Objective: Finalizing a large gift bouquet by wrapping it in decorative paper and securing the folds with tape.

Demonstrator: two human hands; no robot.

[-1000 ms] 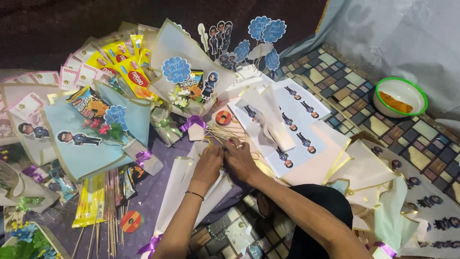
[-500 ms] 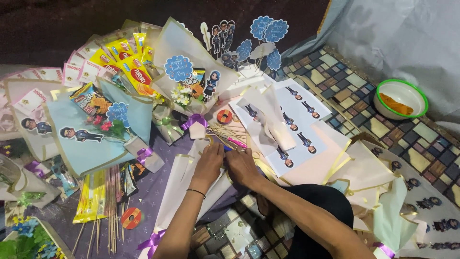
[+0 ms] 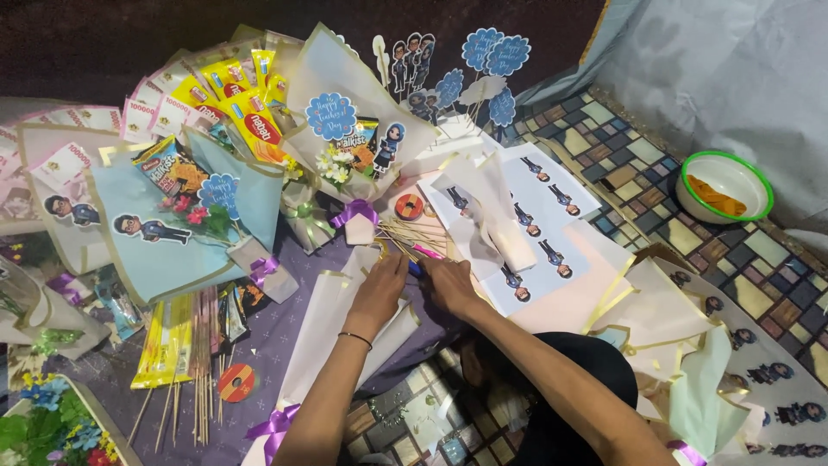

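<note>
Skewers, thin, light and snappable, fan out where my left hand and right hand pinch them low; I'd grip mid-bundle.

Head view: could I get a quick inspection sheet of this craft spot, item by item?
Surface: purple cloth over patterned floor.
Job's things: wooden sticks fanned out beside cream wrap.
Clutter: finished bouquets, cutout sheets, tape roll, bowl.
Hands: left hand and right hand both at the sticks; grip unclear.
Cables: nothing seen.
Surroundings: grey sheet at right, dark wall behind.
</note>
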